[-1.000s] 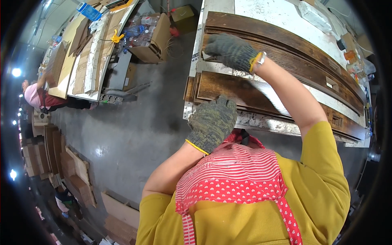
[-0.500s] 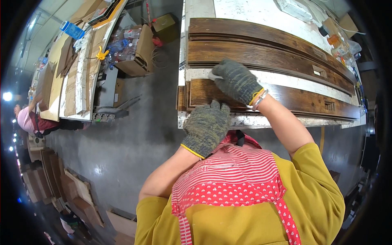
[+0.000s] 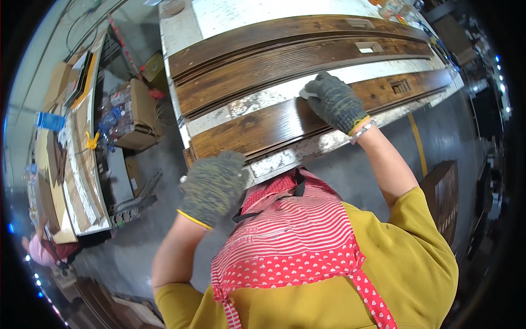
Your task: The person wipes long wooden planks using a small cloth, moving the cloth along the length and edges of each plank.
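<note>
The nearest dark brown wooden plank [image 3: 263,129] lies lengthwise along the table's front side, with a rectangular cut-out toward its right end. My right hand [image 3: 335,101], in a grey-green knitted glove, rests on its middle. Those fingers are closed on a small white piece [image 3: 308,94] at the plank's far edge; its kind is not clear. My left hand [image 3: 213,183], in a matching glove, is over the near-left corner of that plank. Its fingers point toward the plank, and their tips are mostly hidden.
Behind lie more brown planks [image 3: 285,63] on the white table [image 3: 233,13]. On the left, a cardboard box [image 3: 145,112] of plastic bottles stands beside another table [image 3: 82,164] bearing cardboard. A person in pink [image 3: 41,252] is at far left. Brown boards [image 3: 441,197] stand on the floor at right.
My view has turned and shifted along the planks. My right hand has slid rightward along the nearest plank with the white piece. My left hand has moved left to the plank's end.
</note>
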